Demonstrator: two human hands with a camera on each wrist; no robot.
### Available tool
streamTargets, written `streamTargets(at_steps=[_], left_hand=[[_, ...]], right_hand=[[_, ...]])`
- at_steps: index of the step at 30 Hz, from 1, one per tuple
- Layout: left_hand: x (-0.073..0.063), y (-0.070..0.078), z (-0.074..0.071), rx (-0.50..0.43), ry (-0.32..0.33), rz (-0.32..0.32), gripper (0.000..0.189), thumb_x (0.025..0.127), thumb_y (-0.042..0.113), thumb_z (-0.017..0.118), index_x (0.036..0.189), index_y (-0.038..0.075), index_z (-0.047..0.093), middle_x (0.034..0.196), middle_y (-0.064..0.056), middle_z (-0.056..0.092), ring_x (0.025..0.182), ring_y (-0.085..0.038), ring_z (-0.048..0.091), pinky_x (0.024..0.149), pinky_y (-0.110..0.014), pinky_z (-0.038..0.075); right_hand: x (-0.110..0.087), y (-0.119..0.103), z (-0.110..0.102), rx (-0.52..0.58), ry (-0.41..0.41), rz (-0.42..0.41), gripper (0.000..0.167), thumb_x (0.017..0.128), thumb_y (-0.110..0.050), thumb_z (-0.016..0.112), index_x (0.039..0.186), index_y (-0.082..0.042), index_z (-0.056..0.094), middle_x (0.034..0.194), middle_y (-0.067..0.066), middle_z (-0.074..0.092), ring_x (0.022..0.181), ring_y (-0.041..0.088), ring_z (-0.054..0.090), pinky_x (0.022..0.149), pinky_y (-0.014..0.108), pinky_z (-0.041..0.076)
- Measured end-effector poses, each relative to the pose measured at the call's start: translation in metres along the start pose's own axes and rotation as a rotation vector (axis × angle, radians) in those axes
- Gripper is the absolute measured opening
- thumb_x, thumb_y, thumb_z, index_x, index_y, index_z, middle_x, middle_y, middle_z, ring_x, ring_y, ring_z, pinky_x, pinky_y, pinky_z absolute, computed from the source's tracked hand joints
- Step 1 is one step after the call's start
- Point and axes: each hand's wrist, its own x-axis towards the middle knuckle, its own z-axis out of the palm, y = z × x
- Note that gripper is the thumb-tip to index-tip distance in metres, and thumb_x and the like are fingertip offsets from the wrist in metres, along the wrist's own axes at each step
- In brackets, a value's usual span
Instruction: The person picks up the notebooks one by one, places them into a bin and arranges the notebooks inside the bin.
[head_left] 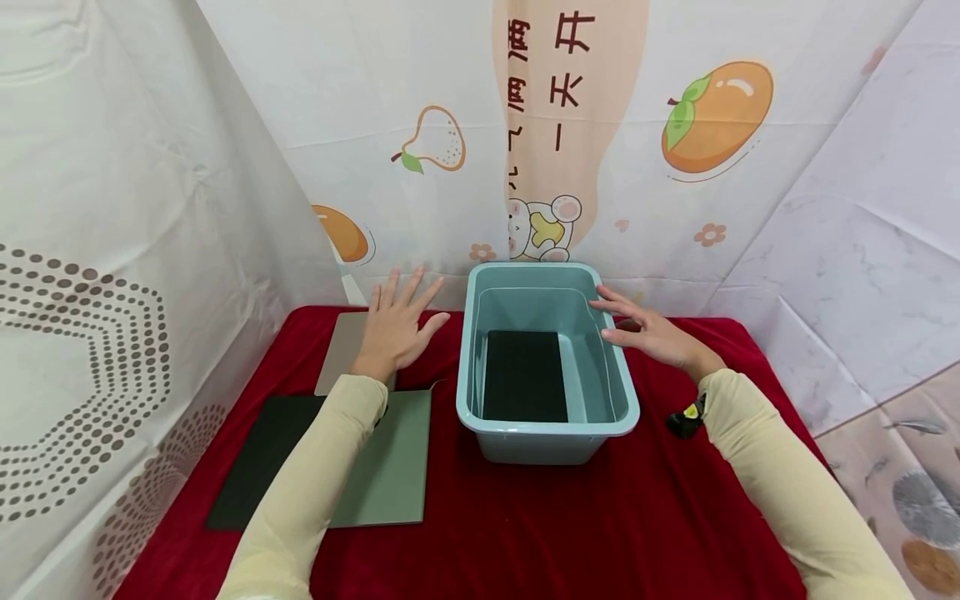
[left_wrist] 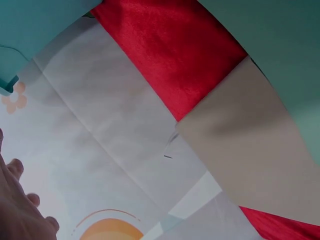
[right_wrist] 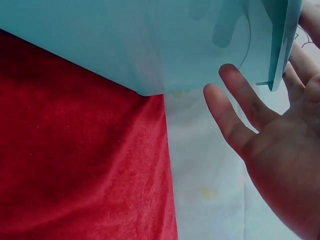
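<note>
A light blue plastic tub (head_left: pixel 543 446) stands on the red cloth, and a flat black rectangular thing (head_left: pixel 525 377) lies inside it. My right hand (head_left: pixel 654 335) is at the tub's right rim with its fingers spread, some of them overlapping the rim. In the right wrist view, two extended fingers (right_wrist: pixel 232 117) show beside the tub's outer wall. My left hand (head_left: pixel 392 335), fingers spread wide, is left of the tub over a flat beige rectangular thing (head_left: pixel 339 357). Nothing is in either hand.
A flat green rectangular thing (head_left: pixel 397 475) and a flat black one (head_left: pixel 258 467) lie at the left under my left forearm. Behind the red cloth (head_left: pixel 525 533) hangs a white printed curtain (head_left: pixel 442 208). Something small and black (head_left: pixel 684 423) shows by my right sleeve.
</note>
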Motion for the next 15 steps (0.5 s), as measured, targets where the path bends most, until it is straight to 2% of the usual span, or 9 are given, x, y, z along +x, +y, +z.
streamTargets(at_steps=[6,12,15], left_hand=[[-0.007,0.000,0.000,0.010,0.017,-0.075,0.076,0.095,0.081,0.022,0.162,0.046,0.013,0.175,0.004,0.001,0.161,-0.035,-0.012,0.128,-0.061,-0.003],[-0.014,0.003,-0.005,0.002,0.016,-0.117,0.074,0.096,0.079,0.028,0.161,0.050,0.005,0.175,0.002,0.000,0.160,-0.038,-0.012,0.127,-0.063,-0.003],[-0.019,0.003,-0.006,-0.001,0.025,-0.127,0.075,0.096,0.079,0.028,0.161,0.049,0.006,0.175,0.002,0.000,0.160,-0.039,-0.011,0.127,-0.065,-0.001]], right_hand=[[0.000,0.002,0.002,0.032,-0.013,-0.012,0.063,0.101,-0.033,0.061,0.158,-0.019,0.039,0.174,-0.009,0.008,0.156,0.040,0.022,0.118,0.068,0.030],[0.000,0.004,0.003,0.051,-0.005,-0.009,0.060,0.101,-0.032,0.060,0.157,-0.025,0.041,0.174,-0.011,0.008,0.156,0.040,0.020,0.118,0.069,0.029],[-0.001,0.004,0.003,0.051,-0.002,-0.008,0.059,0.101,-0.032,0.060,0.157,-0.026,0.041,0.174,-0.012,0.009,0.156,0.039,0.020,0.118,0.070,0.028]])
